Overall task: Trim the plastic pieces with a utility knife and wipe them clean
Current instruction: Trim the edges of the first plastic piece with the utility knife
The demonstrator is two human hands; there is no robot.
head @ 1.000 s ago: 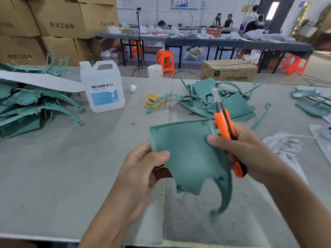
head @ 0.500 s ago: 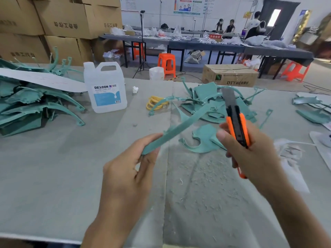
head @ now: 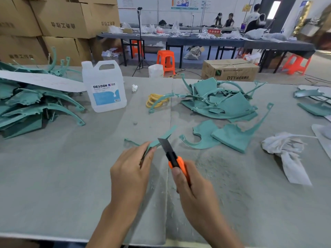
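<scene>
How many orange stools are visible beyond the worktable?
3 orange stools: one on open floor at centre, one under the left end of the dark table, one at far right. More may hide under the tables.

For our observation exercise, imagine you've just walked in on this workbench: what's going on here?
A person is trimming a teal plastic piece. The left hand grips it above the table, while the right hand holds an orange utility knife, blade extended and meeting the piece's edge. More teal pieces lie heaped across the table. A white rag lies untouched at the right, and a DEXCON jug stands behind.
</scene>
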